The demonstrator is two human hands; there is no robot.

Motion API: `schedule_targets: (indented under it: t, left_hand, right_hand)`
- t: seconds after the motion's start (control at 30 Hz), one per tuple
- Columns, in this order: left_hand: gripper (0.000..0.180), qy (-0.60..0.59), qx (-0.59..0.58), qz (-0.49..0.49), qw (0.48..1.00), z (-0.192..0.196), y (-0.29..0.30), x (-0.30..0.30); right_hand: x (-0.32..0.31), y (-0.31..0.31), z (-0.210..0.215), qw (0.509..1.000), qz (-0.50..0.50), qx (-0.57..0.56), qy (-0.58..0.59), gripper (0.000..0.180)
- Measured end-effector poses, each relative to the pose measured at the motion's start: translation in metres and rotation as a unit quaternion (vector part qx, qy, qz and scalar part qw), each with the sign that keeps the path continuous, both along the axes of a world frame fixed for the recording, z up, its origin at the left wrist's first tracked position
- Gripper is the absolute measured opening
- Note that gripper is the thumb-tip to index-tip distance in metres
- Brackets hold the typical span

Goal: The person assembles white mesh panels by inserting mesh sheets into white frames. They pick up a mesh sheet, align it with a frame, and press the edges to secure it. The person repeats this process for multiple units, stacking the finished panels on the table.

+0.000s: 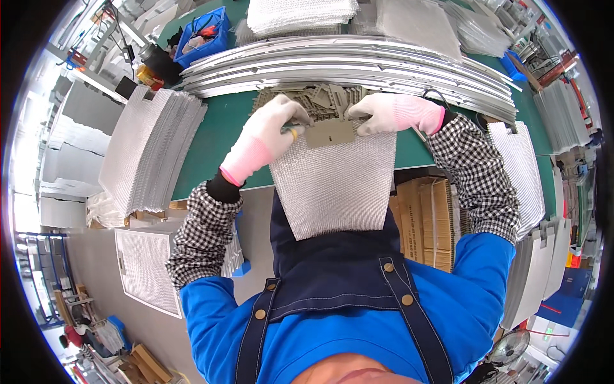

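Observation:
A silvery metal mesh sheet [336,192] hangs over the bench's near edge, its lower end against my apron. At its upper edge sits a flat grey-beige plate [330,134] with a small dark slot. My left hand [265,131], in a white glove with a pink cuff, pinches the plate's left end. The other end is between the closed fingers of my right hand [400,114], gloved the same way. Just beyond the plate lies a heap of similar grey-beige pieces [323,99]. Whether the plate is fastened to the mesh, I cannot tell.
Long aluminium strips [352,62] lie across the green bench [214,137] behind the heap. Mesh stacks stand left [144,144] and at the back [300,14]. A blue bin [219,32] sits at back left, and cardboard boxes [425,221] are under the bench.

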State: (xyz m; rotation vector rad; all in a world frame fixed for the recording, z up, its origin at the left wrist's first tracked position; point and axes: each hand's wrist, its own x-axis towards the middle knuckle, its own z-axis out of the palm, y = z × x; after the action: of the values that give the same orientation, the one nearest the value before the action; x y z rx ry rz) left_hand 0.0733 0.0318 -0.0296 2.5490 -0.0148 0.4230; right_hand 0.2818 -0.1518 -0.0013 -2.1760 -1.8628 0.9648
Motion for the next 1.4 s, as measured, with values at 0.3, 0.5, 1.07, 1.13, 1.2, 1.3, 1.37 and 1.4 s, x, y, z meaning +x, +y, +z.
schedule_targets:
  t: [0.3, 0.5, 1.07, 1.13, 1.2, 1.3, 1.37, 1.4]
  left_hand:
    - [0.043, 0.287, 0.148, -0.094, 0.942, 0.013, -0.032, 0.044]
    - [0.052, 0.193, -0.07, -0.014, 0.979, 0.011, 0.012, 0.026]
    - [0.039, -0.064, -0.512, 0.152, 0.843, -0.089, 0.001, -0.026]
    - [0.039, -0.075, -0.502, 0.151, 0.848, -0.088, -0.002, -0.026]
    - [0.041, -0.087, -0.503, 0.16, 0.845, -0.087, -0.006, -0.027]
    - [0.041, -0.123, -0.516, 0.194, 0.825, -0.085, -0.01, -0.027]
    - [0.039, -0.121, -0.538, 0.187, 0.813, -0.082, -0.013, -0.029]
    - [0.037, -0.119, -0.548, 0.18, 0.808, -0.079, -0.015, -0.032]
  right_hand:
    - [-0.004, -0.003, 0.008, 1.0, -0.004, -0.023, 0.007, 0.047]
    - [0.037, -0.017, -0.022, 0.999, -0.012, 0.013, 0.033, 0.051]
    - [0.198, -0.063, -0.09, 0.825, -0.222, 0.192, -0.483, 0.025]
    - [0.198, -0.061, -0.085, 0.83, -0.23, 0.148, -0.486, 0.025]
    - [0.197, -0.057, -0.082, 0.84, -0.24, 0.138, -0.468, 0.024]
    - [0.193, -0.056, -0.068, 0.845, -0.248, 0.184, -0.438, 0.023]
    - [0.184, -0.062, -0.047, 0.835, -0.239, 0.265, -0.418, 0.027]
    - [0.175, -0.065, -0.036, 0.847, -0.207, 0.3, -0.386, 0.028]
